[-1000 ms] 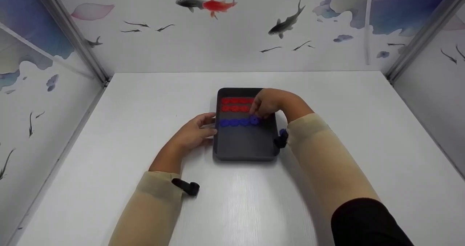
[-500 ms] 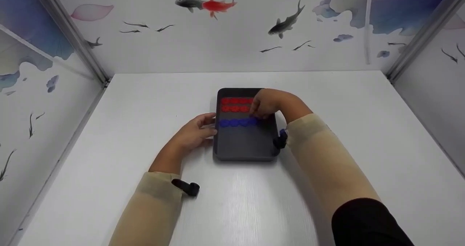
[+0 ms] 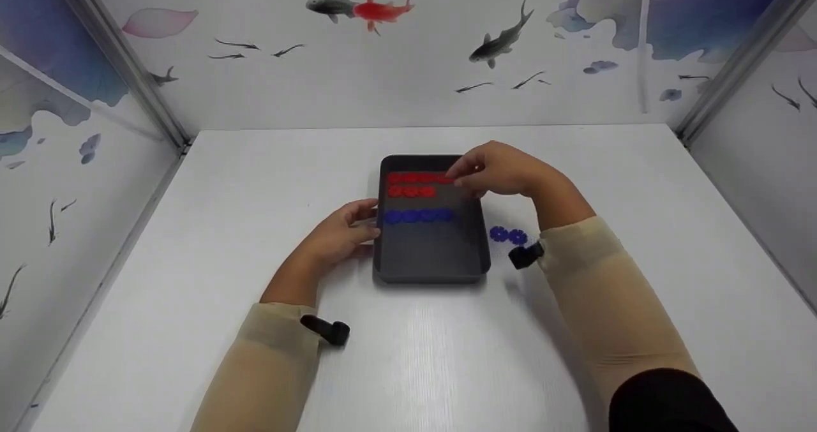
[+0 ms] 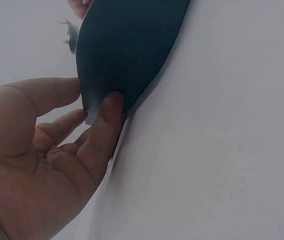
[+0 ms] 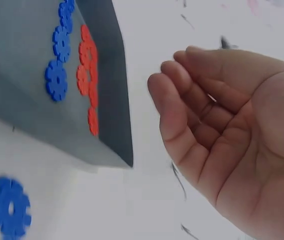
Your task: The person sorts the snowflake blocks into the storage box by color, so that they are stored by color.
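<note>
A dark grey rectangular tray (image 3: pixel 434 253) lies on the white table, long sides running front to back. My left hand (image 3: pixel 341 231) touches its left outer wall with fingertips and thumb; the left wrist view has those fingers (image 4: pixel 112 105) against the wall. Inside, notched red plastic discs (image 3: pixel 412 191) form two rows near the back. One row of blue notched discs (image 3: pixel 418 216) lies flat around the middle. Over the tray's back right edge hovers my right hand (image 3: pixel 501 169), fingers loosely bent with nothing held; the right wrist view shows this palm (image 5: pixel 242 145).
Two more blue discs (image 3: pixel 509 235) lie on the table right of the tray, near the black wrist camera (image 3: pixel 526 255). White printed panels (image 3: pixel 415 94) wall in the table at the back and both sides.
A blue disc pinched in my right hand was laid at the blue row's right end. That hand then rose away back and right, uncovering the two loose blue discs. The left hand stays put.
</note>
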A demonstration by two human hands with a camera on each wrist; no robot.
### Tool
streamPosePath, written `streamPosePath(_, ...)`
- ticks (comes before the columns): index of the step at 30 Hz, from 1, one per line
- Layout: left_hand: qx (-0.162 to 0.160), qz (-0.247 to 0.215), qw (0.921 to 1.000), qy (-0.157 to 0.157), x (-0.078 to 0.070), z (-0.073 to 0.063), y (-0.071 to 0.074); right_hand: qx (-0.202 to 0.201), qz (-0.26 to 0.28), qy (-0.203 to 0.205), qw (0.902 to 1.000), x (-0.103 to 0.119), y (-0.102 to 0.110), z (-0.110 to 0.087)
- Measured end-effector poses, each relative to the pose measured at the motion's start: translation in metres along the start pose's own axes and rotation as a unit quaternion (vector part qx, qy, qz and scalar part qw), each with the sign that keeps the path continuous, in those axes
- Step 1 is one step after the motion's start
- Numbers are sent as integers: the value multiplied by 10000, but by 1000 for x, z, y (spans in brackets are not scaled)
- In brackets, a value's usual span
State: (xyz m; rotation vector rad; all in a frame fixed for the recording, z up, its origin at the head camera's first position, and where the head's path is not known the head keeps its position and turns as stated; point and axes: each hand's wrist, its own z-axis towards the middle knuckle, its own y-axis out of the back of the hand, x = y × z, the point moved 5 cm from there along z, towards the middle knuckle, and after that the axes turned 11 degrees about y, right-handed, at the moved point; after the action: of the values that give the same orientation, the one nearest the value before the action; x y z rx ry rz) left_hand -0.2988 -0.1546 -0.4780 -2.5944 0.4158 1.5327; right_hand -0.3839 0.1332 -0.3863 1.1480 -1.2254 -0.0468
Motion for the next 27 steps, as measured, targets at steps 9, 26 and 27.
streamPosePath(9,-53,0,10000,10,-1,0,1,-511,748,55,9959,-19,9,-50)
streamPosePath(26,-51,-7,10000,24,-1,-1,-1,-77,766,-796,9939,-79,4,-85)
streamPosePath(27,-51,-3,10000,24,-1,-1,-2,-13,722,-885,9935,-84,3,-85)
